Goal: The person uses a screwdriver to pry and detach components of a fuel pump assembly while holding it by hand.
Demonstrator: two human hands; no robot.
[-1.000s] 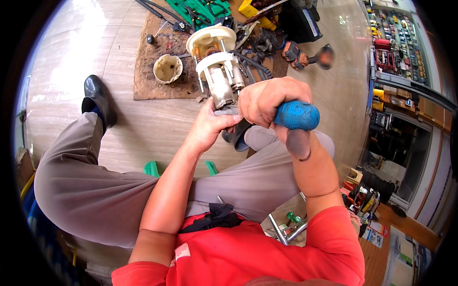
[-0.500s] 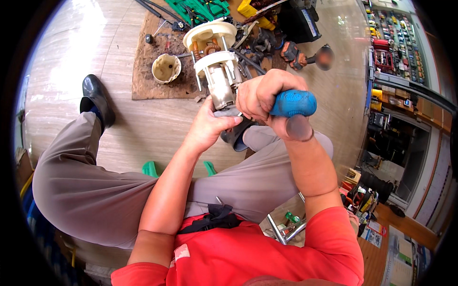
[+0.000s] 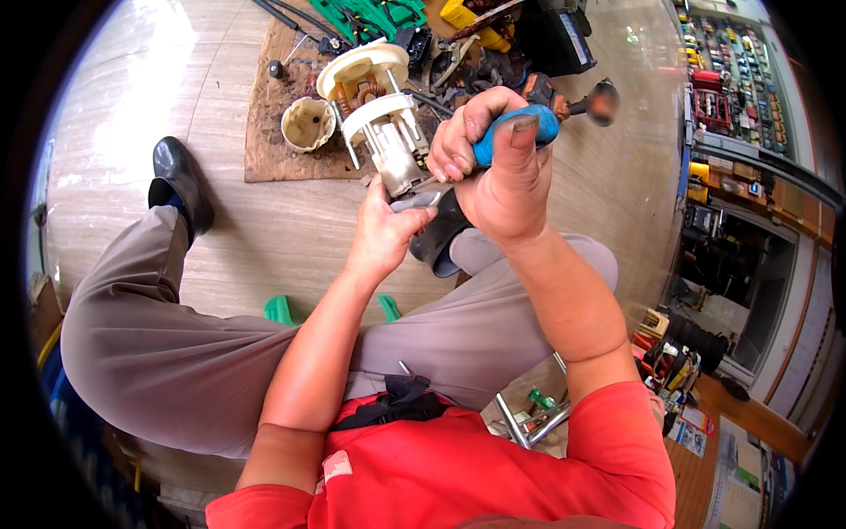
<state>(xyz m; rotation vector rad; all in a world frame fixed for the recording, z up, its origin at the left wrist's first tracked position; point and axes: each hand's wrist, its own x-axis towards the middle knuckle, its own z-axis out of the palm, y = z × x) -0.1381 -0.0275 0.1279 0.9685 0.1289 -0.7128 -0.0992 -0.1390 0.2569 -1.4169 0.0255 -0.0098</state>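
A white and cream fuel pump module (image 3: 394, 150), with a round flange, metal rods and coiled orange-brown tubing, is held tilted over the board. Its near end rests in my left hand (image 3: 381, 234), which is closed around it with the thumb along the grey base. My right hand (image 3: 509, 194) grips a screwdriver (image 3: 545, 132) by its thick blue handle, thumb laid over the handle. That hand's fingertips are close beside the module's right side. The screwdriver's shaft and tip are hidden behind the fingers. A cream plastic cup (image 3: 308, 125) stands left of the module.
Beneath is a stained wooden board (image 3: 269, 154) on the tiled floor. A green tool case (image 3: 374, 18), a black car battery (image 3: 553, 40) and an orange and black power tool (image 3: 539, 93) lie beyond. My shoes (image 3: 183, 189) flank the work; shelves (image 3: 736, 84) stand at the right.
My right hand has moved up and slightly left and rolled over, so the thumb now lies across the blue handle. The module's far end has swung a little to the left.
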